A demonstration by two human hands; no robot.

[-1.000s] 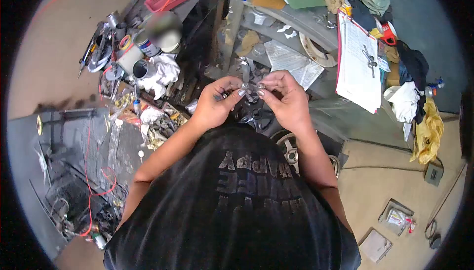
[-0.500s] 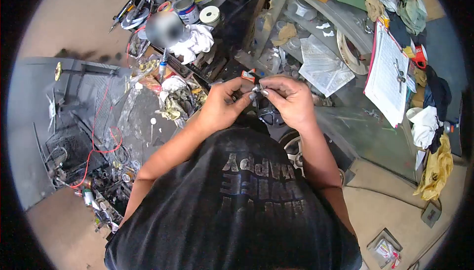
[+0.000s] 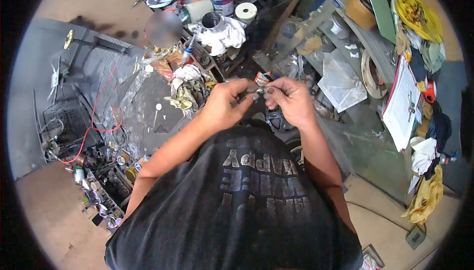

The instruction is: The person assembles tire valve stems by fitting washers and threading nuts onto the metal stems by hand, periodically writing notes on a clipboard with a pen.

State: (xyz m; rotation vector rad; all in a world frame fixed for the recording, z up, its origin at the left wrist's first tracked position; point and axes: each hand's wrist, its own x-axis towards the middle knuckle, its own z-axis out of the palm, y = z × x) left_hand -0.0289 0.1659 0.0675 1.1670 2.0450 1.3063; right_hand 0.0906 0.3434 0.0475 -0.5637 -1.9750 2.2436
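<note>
My left hand [image 3: 228, 103] pinches a small, shiny metal piece [image 3: 260, 91] between thumb and fingertips, in front of my chest. Its exact kind is too small to make out. Right beside it, my right hand [image 3: 293, 103] has its thumb and forefinger pressed together near the piece; what lies between those tips, if anything, is hidden. Just beyond the fingertips is a small orange and white packet [image 3: 263, 77]. Below my right hand, a black object [image 3: 279, 120] is partly covered by the hand and shirt.
Crumpled paper and rags [image 3: 187, 85] lie left of my hands. Farther off are a paint can [image 3: 221, 3], a metal cup [image 3: 212, 20] and a white cloth [image 3: 228, 37]. Printed sheets [image 3: 343, 82] and a clipboard [image 3: 401, 104] are on the right. A red cord [image 3: 94, 117] trails at left.
The view has shifted, so the background things sit farther right and lower at the top. My right fingers have curled and drawn slightly back from the metal piece; my left hand keeps its pinch.
</note>
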